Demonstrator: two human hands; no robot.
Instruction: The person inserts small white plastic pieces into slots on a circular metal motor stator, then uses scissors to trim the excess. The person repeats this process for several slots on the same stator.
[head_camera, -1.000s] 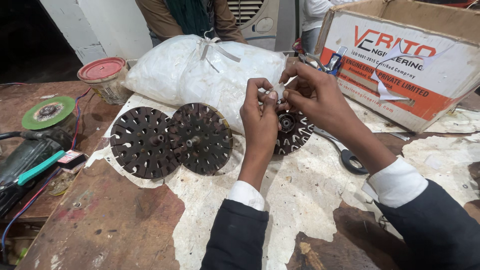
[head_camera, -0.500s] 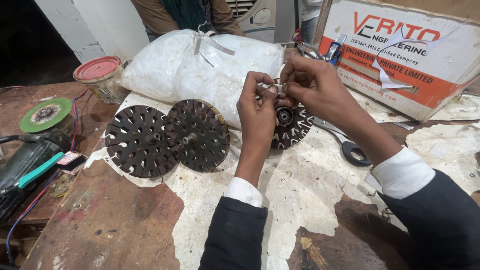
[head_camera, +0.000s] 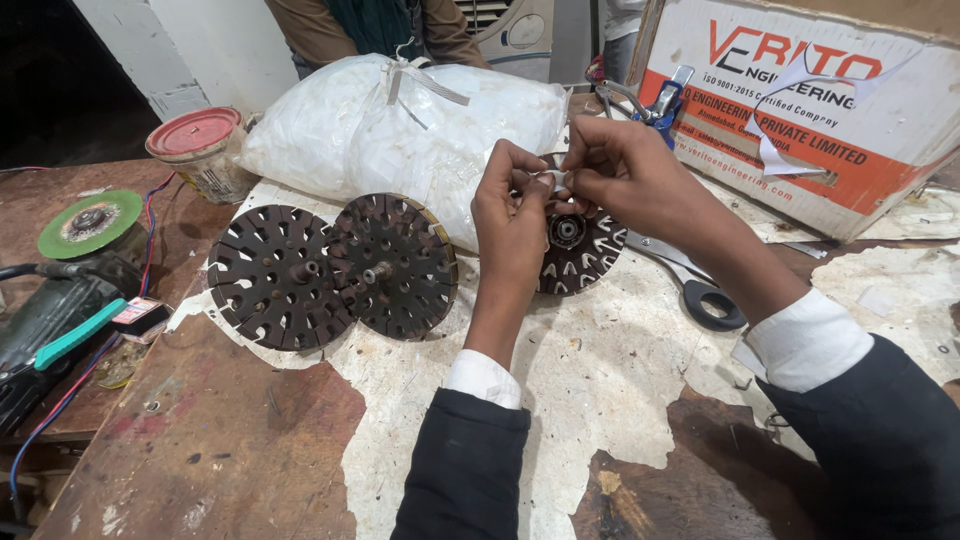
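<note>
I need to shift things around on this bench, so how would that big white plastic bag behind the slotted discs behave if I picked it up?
The white plastic bag looks soft and bulging, so it would probably sag and shift rather than hold its shape. Its tied neck suggests the contents should stay in. It seems stuffed with small white pieces, likely light for its size, though that is uncertain.

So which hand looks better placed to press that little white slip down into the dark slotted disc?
Probably the right hand: it pinches the white slip from directly above the slotted disc. The left hand also grips the slip, but sits to the disc's side, covering its edge.
</note>
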